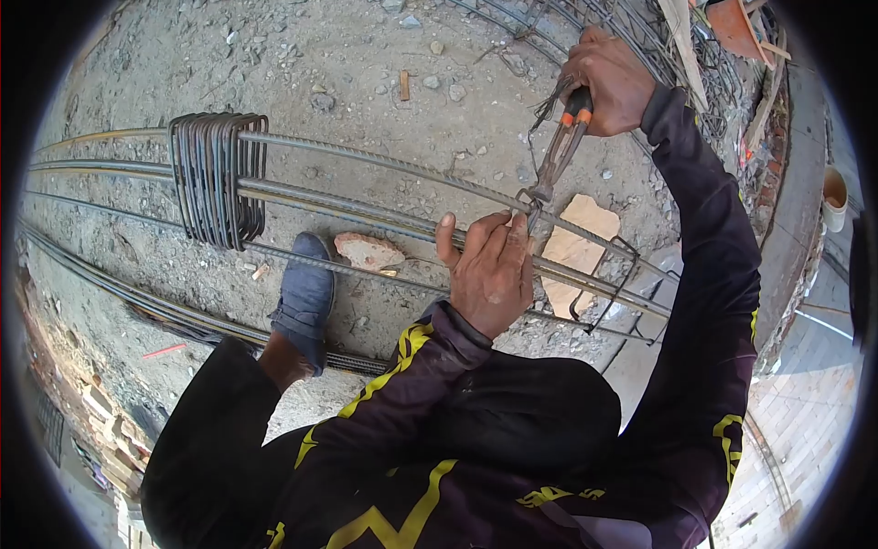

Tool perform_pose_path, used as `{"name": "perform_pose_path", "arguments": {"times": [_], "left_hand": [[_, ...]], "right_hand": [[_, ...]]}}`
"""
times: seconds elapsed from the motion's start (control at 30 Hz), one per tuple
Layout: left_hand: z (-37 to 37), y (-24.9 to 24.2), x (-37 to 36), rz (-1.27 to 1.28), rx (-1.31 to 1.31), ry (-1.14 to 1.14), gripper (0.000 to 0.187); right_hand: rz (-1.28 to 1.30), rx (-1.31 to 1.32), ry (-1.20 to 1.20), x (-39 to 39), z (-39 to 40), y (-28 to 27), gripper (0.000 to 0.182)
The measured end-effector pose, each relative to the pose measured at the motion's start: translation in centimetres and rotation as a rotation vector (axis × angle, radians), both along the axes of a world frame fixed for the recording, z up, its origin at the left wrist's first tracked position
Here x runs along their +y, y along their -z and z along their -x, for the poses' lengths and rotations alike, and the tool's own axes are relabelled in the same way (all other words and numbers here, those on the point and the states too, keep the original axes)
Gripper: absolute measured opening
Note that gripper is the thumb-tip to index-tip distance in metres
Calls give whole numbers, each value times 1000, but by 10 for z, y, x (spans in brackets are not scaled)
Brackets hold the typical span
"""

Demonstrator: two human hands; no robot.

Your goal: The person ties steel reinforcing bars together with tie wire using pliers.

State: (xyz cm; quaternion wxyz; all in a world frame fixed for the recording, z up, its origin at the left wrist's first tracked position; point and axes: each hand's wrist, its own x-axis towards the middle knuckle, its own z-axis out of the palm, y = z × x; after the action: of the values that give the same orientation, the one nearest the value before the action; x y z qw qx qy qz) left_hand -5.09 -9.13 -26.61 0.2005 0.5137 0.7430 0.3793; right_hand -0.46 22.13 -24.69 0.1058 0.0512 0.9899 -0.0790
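My right hand (611, 84) is closed around the handles of a pair of pincers (560, 151) with black and orange grips. Their jaws meet a ribbed steel bar, where a thin tie wire (530, 212) loops around it. Several dark loose wires (546, 108) hang beside the right hand. My left hand (494, 279) lies over the long rebar (357, 212), fingers bent onto the bars just left of the jaws. What its fingertips pinch there is partly hidden. Farther left, a bunch of rectangular stirrups (218, 180) hangs around the bars.
Another stirrup (604, 284) surrounds the bars at right, above a flat pale stone slab (578, 247). My shoe (305, 297) stands beside a broken brick piece (368, 250). More long bars (119, 291) lie at lower left; bent steel and an orange container (734, 29) are at upper right.
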Motion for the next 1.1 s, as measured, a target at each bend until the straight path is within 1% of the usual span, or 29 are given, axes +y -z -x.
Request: {"name": "perform_pose_path", "arguments": {"times": [0.03, 0.13, 0.17, 0.27, 0.43, 0.5, 0.53, 0.57, 0.67, 0.73, 0.77, 0.87, 0.9, 1.0, 1.03, 1.1], "left_hand": [[0, -1, 0, -11, -11, 1, 30], [1, -5, -1, -9, -36, -3, 30], [3, -5, 0, 4, -42, -12, 31], [2, 4, -4, -5, -49, -16, 31], [2, -2, -2, 27, -38, -10, 34], [3, -3, -3, 32, -32, -7, 35], [3, -1, -4, 34, -33, -6, 35], [3, 0, -5, 39, -41, -6, 35], [2, 2, -2, -10, -30, -11, 35], [2, 1, 0, -32, -21, -18, 35], [1, 1, -1, -36, -18, -24, 35], [0, 2, -3, -71, -19, -52, 35], [0, 2, -3, -72, -34, -50, 36], [1, 4, -2, -76, -56, -78, 38], [0, 5, -3, -75, -61, -79, 38], [0, 6, -4, -81, -56, -68, 39]], "right_hand": [[26, -59, -12, 5, 0, -2, 22], [161, -8, 106, -9, -26, 29, 24], [288, 14, 146, -14, -28, 32, 26], [309, -99, 226, -20, -33, 52, 27], [407, -5, 208, -21, -45, 66, 26], [406, -106, 237, -20, -39, 58, 25], [401, -156, 255, -18, -36, 52, 24], [322, -245, 224, -12, -32, 39, 22], [63, -582, 226, -13, 5, -50, 26], [46, -623, 120, -18, 10, -94, 35], [44, -827, 83, -28, 19, -118, 45], [105, -901, 174, -46, 1, -142, 46], [111, -968, 223, -51, 5, -145, 48], [-6, -469, 30, -57, -14, -139, 48], [-176, -293, -172, -57, -14, -135, 46], [-260, -326, -168, -64, -4, -135, 43]]}}
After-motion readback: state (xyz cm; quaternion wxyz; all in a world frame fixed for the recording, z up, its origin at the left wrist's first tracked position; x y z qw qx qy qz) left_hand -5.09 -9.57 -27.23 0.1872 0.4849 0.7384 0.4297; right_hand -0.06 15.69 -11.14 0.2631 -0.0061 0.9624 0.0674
